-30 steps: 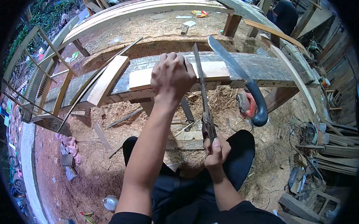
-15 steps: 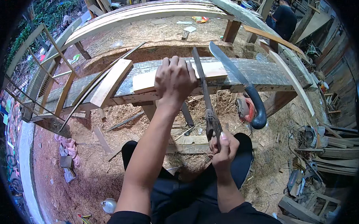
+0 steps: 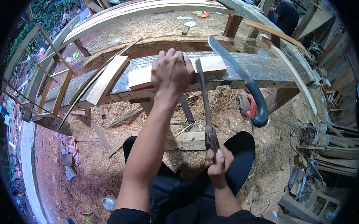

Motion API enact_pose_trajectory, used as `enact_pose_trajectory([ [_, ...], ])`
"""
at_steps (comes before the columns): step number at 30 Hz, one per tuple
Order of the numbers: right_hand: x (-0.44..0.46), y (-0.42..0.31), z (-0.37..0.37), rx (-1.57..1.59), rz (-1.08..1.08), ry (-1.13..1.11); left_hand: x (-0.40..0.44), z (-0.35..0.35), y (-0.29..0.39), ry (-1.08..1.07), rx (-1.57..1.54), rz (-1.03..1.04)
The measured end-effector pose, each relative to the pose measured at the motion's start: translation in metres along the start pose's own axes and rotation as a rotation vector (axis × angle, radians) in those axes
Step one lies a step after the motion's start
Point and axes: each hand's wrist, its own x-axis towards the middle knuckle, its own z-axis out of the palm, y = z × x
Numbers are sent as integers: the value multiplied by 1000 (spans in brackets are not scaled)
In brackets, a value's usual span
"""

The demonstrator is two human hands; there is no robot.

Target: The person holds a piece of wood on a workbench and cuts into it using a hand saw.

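Observation:
My left hand (image 3: 171, 71) is closed over a short pale wood block (image 3: 210, 66) and presses it down on the weathered beam (image 3: 249, 70). In my right hand (image 3: 219, 162) is the dark handle of a handsaw (image 3: 205, 103), its narrow blade seen nearly edge-on. The blade lies across the block just right of my left hand, with its tip over the wood. A machete (image 3: 237, 66) with a black curved handle rests on the beam to the right of the saw. To the left, a second pale wood piece (image 3: 108, 80) lies across the beam.
A wooden frame with rods (image 3: 43, 73) stands at the beam's left end. Long planks (image 3: 144, 12) span the back. A red-and-grey power tool (image 3: 246, 105) sits below the beam among shavings. Scrap wood (image 3: 335, 158) is piled at right. Another person (image 3: 285, 15) is at the far right.
My right hand has drawn the handsaw back toward my body, so its tip now lies over the block instead of beyond it. My left hand stays on the block.

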Motion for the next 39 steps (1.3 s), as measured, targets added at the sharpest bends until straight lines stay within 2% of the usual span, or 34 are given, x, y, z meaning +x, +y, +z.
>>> enact_pose_trajectory([
  [2, 26, -12, 11, -98, -15, 2, 2, -1, 1, 6, -3, -6],
  [4, 48, -34, 32, 19, 14, -10, 3, -2, 0, 11, 9, 10],
  [6, 43, -27, 25, -22, 28, -24, 5, -2, 0, -14, 16, -23],
  [8, 16, -19, 1, -101, -46, -52, 4, -2, 0, -18, 22, -20],
  [10, -8, -26, -8, -33, 16, -31, 7, 0, -2, -11, 28, -22],
  [12, -3, -34, -6, -22, 24, -27, 4, 3, -3, -3, 3, -7],
  [14, 29, -41, 5, -154, 7, -60, 3, 2, -1, 23, 14, 8],
  [15, 42, -46, 26, -80, 46, 60, 4, 1, -2, 13, -5, 18],
  [17, 54, -42, 21, -1, 68, -66, 4, -2, -5, 5, -13, 25],
  [21, 38, -57, 21, -74, 42, -78, -1, -5, -1, -25, -36, 2],
  [27, 7, -45, 12, -39, 65, -46, -7, -4, -2, 0, -34, 4],
  [33, 1, -21, 11, -28, -35, -27, 1, -8, 1, -42, -25, 0],
  [36, -17, -23, 5, 29, 20, 28, 0, -5, -1, -30, -28, 2],
  [39, 15, -16, 17, -69, -58, 15, 0, -7, 2, -19, -28, 10],
])
